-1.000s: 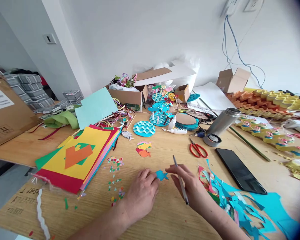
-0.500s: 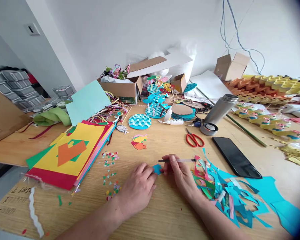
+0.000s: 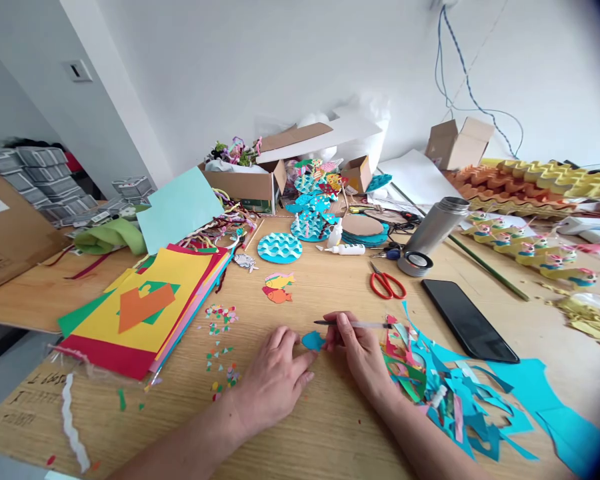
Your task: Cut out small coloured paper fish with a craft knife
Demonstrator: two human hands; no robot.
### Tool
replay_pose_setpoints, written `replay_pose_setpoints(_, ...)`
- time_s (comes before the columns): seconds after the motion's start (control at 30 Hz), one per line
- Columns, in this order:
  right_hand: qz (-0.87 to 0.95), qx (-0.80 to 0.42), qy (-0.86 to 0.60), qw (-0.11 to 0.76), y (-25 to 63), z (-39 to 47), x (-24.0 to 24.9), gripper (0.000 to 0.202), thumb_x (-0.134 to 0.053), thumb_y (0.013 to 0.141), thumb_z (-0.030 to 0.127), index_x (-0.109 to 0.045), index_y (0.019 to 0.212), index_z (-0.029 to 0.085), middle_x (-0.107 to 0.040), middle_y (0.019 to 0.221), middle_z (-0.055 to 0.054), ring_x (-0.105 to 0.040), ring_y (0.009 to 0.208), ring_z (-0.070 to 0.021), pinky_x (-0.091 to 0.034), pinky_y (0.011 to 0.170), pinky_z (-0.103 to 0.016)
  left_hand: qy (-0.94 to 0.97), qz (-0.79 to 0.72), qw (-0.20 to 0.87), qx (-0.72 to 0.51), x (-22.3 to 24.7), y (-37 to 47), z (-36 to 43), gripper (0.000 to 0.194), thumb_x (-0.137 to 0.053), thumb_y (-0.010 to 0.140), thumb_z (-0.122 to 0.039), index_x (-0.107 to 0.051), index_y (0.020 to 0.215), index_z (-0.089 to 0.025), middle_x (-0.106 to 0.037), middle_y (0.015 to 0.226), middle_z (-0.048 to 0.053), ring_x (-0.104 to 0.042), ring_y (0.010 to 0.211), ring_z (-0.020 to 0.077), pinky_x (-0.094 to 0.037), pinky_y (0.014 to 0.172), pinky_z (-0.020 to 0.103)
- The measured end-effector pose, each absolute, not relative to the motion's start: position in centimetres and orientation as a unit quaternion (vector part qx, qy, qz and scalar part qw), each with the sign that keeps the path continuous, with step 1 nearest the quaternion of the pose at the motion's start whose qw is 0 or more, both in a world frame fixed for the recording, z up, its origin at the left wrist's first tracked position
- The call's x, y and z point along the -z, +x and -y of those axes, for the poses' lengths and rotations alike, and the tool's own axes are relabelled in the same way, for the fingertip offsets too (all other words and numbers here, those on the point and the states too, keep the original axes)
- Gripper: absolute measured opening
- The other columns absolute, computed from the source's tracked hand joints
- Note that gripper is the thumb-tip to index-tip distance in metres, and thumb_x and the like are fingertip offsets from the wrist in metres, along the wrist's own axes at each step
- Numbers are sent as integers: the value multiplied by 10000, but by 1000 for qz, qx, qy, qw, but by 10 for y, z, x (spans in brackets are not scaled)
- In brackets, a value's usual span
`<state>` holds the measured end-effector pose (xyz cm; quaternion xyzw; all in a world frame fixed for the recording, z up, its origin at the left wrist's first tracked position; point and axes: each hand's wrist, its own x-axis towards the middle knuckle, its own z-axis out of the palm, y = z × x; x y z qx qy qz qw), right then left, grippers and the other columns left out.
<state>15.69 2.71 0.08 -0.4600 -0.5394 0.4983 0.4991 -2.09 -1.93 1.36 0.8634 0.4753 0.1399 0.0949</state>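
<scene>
A small blue paper cutout [image 3: 311,341], fish-like in outline, lies on the table between my hands. My left hand [image 3: 279,373] rests on the wood just left of it, fingers apart and nothing in them. Held in my right hand [image 3: 359,352] is a pen [image 3: 323,323], lying nearly level with its dark tip pointing left. Fingertips of that hand touch the cutout's right end. Beyond the hands sit several paper fish [image 3: 279,288] in yellow, orange and red. Small coloured paper bits [image 3: 223,317] are scattered to the left.
Blue, green and red paper scraps [image 3: 450,393] pile up beside my right forearm, near a black phone [image 3: 470,321]. Red-handled scissors [image 3: 387,283], a glue bottle [image 3: 349,249] and a steel flask [image 3: 437,223] stand or lie farther back. Coloured sheets [image 3: 155,300] are stacked at left.
My left hand has drawn back slightly from the blue cutout, its thumb and fingers spreading, so more of the cutout shows. The right hand keeps the pen in nearly the same place.
</scene>
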Motion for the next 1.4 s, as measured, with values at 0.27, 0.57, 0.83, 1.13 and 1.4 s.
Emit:
replay_pose_setpoints(0.27,530,-555,-462,444,162,-26,8,351,-651,825,525,-533,922,208,-535,610,67,-517,408,-107,-416,402,-231,849,-484,143,-154,-11,-19,19,249,-585,934,-269,-597,1183,-273,-474,1058,54,-421,1079,257,-436,956,444)
replay_pose_setpoints(0.57,547,-542,-491,407,163,-29,11,312,-654,824,485,-533,757,205,-545,527,60,-545,396,-118,-385,397,-223,840,-503,133,-151,-7,-17,22,279,-560,947,-295,-582,1225,-282,-428,1229,87,-371,1193,297,-396,1021,513)
replay_pose_setpoints(0.83,536,-558,-487,405,164,-29,13,297,-638,838,475,-505,784,215,-542,531,70,-541,394,-113,-380,391,-216,834,-514,142,-139,-10,-17,23,306,-563,947,-310,-573,1252,-288,-425,1306,87,-347,1261,300,-375,1062,513)
replay_pose_setpoints(1.13,530,-571,-485,396,162,-29,13,339,-624,844,521,-493,767,218,-564,510,57,-519,385,-109,-359,394,-219,836,-512,153,-123,-12,-17,23,335,-542,957,-308,-555,1291,-287,-465,1326,72,-339,1297,298,-362,1088,516)
replay_pose_setpoints(1.4,530,-576,-483,392,162,-30,15,354,-625,844,545,-497,768,224,-546,512,59,-521,399,-115,-370,405,-228,837,-513,156,-113,-17,-16,22,287,-535,961,-293,-568,1246,-281,-480,1288,61,-340,1290,291,-358,1094,518)
